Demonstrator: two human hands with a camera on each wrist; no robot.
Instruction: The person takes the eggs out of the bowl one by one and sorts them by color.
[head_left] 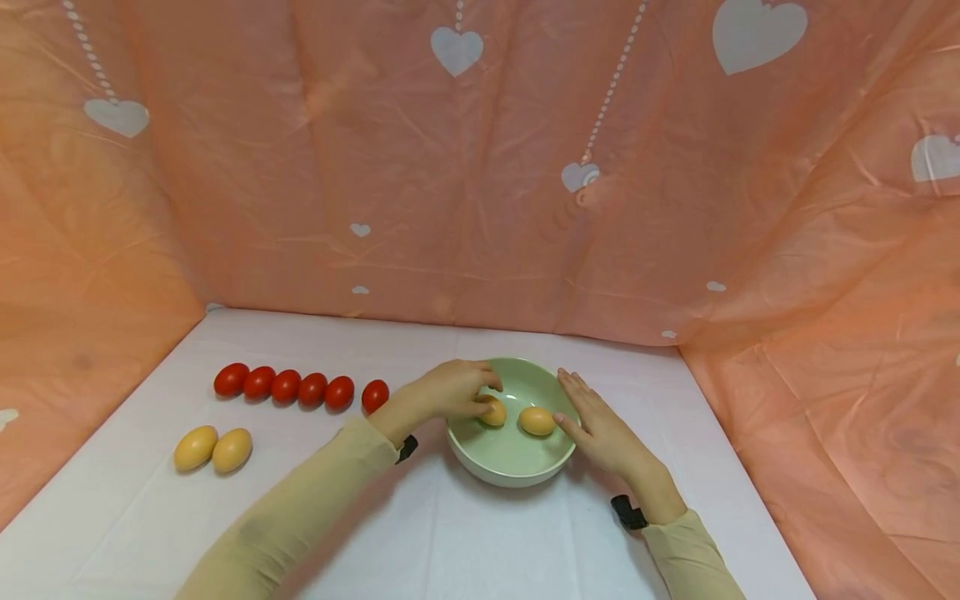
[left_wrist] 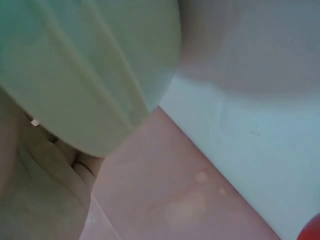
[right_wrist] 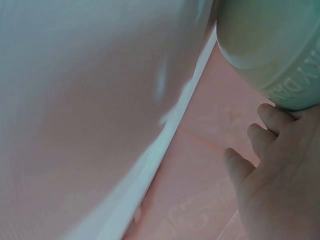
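Observation:
A pale green bowl [head_left: 504, 478] stands upright on the white-covered table. My left hand [head_left: 450, 390] reaches over its left rim, thumb and fingers bent around a yellow egg [head_left: 493, 412] inside. To the right of that lies another yellow egg [head_left: 537, 421] in the bowl. My right hand [head_left: 606, 429] rests against the bowl's right side with fingers extended, the thumb over the rim near this second egg. In the left wrist view the bowl's outer wall [left_wrist: 105, 75] hides the left fingertips. Raised letters mark the bowl [right_wrist: 272, 55] in the right wrist view.
Several red eggs [head_left: 286, 387] form a row left of the bowl, the rightmost one [head_left: 375, 396] set apart and close to my left forearm. Two yellow eggs [head_left: 195, 448] lie nearer the table's left edge. Pink cloth [head_left: 480, 208] with hearts encloses the back and sides.

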